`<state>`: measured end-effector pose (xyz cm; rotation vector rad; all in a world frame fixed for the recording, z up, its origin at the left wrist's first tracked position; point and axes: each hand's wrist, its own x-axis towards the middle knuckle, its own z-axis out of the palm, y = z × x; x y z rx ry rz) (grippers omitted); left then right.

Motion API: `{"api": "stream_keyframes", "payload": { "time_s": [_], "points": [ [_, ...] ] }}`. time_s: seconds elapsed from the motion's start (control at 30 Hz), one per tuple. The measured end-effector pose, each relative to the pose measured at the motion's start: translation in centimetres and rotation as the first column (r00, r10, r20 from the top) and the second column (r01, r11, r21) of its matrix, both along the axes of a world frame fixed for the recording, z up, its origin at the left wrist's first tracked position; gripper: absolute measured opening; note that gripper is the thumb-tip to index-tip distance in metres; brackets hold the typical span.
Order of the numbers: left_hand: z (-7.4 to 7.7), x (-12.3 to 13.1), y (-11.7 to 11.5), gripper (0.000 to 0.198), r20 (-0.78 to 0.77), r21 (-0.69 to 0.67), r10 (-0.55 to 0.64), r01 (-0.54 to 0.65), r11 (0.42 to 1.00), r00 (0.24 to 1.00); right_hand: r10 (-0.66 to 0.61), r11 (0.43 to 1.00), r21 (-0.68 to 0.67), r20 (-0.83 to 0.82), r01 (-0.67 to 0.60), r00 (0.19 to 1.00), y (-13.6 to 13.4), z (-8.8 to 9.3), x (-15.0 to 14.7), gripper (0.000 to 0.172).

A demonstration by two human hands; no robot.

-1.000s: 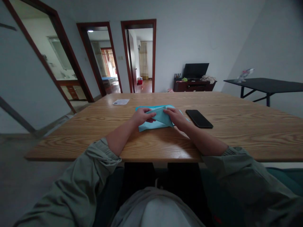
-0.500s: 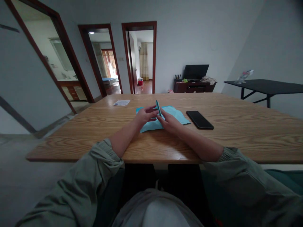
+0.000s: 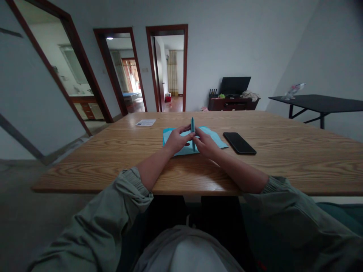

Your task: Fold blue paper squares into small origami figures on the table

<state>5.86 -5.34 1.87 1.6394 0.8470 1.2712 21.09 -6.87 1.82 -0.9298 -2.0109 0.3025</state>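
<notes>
Between my two hands a thin, flat light-blue object (image 3: 193,124) stands upright, edge-on to me, so its faces and its kind do not show. My left hand (image 3: 178,139) presses on its left side, thumb and fingers against it. From the right, my right hand (image 3: 206,142) holds it too, fingers against the other face. Under both hands a light-blue sheet (image 3: 216,138), perhaps thin paper or plastic, lies spread on the table, partly covered by the hands. A black smartphone (image 3: 239,143) lies flat to the right of the sheet, apart from my right hand.
The wooden table (image 3: 113,166) reaches across in front of me. A small printed card (image 3: 146,122) lies toward its far left. A black folding table (image 3: 320,102) with a clear plastic thing on it stands at right. A television (image 3: 235,86) sits on a cabinet by the wall.
My left hand has moved right and closed against the light-blue object. The object has gone from leaning to upright and shifted slightly right. The phone and card have stayed put.
</notes>
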Motion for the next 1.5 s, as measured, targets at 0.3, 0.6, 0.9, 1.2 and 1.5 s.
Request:
{"api": "stream_keyframes", "payload": {
  "time_s": [0.3, 0.6, 0.9, 1.2, 1.5],
  "points": [
    [-0.2, -0.1, 0.2, 0.051, -0.151, 0.148, 0.139, -0.117, 0.982, 0.979, 0.011, 0.997, -0.08, -0.105, -0.02, 0.994, 1.4, -1.4, -0.1, 0.064],
    [-0.1, -0.6, 0.9, 0.041, -0.175, 0.217, 0.244, -0.204, 0.955, 0.954, -0.22, 0.976, -0.017, -0.048, 0.219, 0.974, 1.7, -0.9, 0.6, 0.051],
    [0.7, -1.7, 0.9, 0.038, 0.24, -0.36, -0.089, 0.174, 0.917, 0.967, -0.199, 0.977, 0.07, -0.071, 0.204, 0.977, 2.5, -1.2, 1.5, 0.047],
    [0.1, -1.9, 1.1, 0.072, 0.12, -0.313, -0.091, 0.124, 0.942, 0.989, -0.004, 1.0, 0.0, -0.113, 0.004, 0.994, 1.4, -0.7, 1.8, 0.042],
    [-0.8, -1.7, 1.7, 0.044, -0.136, -0.094, -0.074, 0.061, 0.994, 0.988, 0.015, 0.972, -0.227, -0.178, -0.056, 0.984, 1.9, -0.9, 2.0, 0.034]
  ]
}}
